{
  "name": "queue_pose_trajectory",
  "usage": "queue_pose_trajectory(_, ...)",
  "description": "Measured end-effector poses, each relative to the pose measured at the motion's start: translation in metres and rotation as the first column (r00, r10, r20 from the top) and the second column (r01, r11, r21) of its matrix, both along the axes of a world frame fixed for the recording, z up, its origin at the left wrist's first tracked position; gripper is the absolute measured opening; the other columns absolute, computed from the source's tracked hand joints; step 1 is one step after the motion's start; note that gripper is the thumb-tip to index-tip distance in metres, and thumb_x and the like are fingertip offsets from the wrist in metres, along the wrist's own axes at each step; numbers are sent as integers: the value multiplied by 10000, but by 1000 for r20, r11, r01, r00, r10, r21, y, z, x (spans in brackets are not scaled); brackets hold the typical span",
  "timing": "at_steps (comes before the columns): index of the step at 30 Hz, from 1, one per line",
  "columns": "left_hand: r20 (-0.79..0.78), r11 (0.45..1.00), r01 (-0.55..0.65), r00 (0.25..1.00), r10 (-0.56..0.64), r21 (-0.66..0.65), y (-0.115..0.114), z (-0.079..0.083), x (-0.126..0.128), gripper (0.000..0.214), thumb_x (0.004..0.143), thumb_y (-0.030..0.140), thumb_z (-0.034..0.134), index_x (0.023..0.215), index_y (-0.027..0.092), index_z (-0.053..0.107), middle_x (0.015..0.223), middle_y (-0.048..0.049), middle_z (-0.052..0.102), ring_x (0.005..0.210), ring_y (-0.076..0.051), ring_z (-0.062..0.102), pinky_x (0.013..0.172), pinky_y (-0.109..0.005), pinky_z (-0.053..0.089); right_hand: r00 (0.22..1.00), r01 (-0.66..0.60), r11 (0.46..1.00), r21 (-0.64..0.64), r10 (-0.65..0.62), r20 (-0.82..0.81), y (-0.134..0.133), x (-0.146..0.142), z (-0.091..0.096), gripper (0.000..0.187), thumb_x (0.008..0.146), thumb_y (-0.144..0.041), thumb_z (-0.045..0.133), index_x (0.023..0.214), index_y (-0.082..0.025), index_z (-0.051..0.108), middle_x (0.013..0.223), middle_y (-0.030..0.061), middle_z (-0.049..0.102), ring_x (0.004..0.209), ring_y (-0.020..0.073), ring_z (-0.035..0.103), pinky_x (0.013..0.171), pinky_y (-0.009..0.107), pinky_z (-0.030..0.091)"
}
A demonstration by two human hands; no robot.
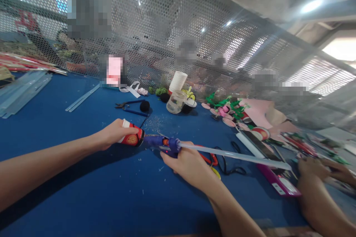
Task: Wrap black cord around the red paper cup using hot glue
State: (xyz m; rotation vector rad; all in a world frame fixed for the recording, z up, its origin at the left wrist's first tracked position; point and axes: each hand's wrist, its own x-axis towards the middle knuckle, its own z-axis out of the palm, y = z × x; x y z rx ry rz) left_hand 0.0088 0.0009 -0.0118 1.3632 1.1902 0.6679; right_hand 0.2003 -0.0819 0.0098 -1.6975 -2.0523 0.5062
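Note:
My left hand [115, 133] is closed around a small red, white and black cylinder [131, 138], held just above the blue table [83, 185]. The cylinder's end meets the nozzle of a blue glue gun [162, 142]. My right hand [187, 163] grips that glue gun from below. A long clear glue stick [236, 154] juts from the gun's back toward the right.
A co-worker's hands [322, 172] work at the right edge beside a purple pack [278, 181]. Red and yellow scissors [211, 161] lie behind my right hand. Pliers [130, 105], a black pompom [144, 106], a clear jar [175, 102], paper cups [178, 81], pink and green craft pieces [233, 109], clear strips [22, 90] and a mesh wall [194, 37] stand further back.

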Motion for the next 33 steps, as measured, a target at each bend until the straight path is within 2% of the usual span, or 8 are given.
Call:
queue_pose_trajectory(4,1,1000,-1,1000,1,-11,-1,0,0,193,543,317,614,529,140,537,445,33,511,441,-103,457,447,-222,311,999,-13,1000,10,13,37,0,-1,1,196,713,-232,415,522,-189,413,399,-42,419,390,93,406,443,210,316)
queue_pose_trajectory(14,0,1000,-9,1000,9,-18,0,1,0,190,534,311,617,509,142,533,440,34,510,434,-103,450,456,-227,314,995,-41,990,132,28,100,0,0,-3,181,709,-200,416,528,-192,422,426,-45,411,417,92,367,477,223,298)
queue_pose_trajectory(21,-16,1000,6,1000,-6,18,-2,1,1,215,538,329,613,499,145,509,431,46,475,424,-90,420,443,-216,292,1000,0,1000,-32,0,15,0,-1,2,187,703,-227,423,519,-190,413,376,-46,419,367,88,395,426,208,316)
queue_pose_trajectory(28,-80,996,39,996,-33,82,-6,3,2,245,553,364,610,515,136,527,448,43,469,418,-71,376,424,-199,254,998,66,996,-63,-65,8,7,-2,2,264,698,-244,434,449,-192,362,334,-45,396,342,87,407,406,209,322)
queue_pose_trajectory(33,-90,994,40,995,-31,100,-7,3,2,275,558,385,599,490,145,483,431,57,426,411,-65,341,420,-196,240,991,92,986,-141,-105,-83,7,-3,4,280,699,-253,444,441,-189,357,339,-47,399,327,76,415,378,186,337)
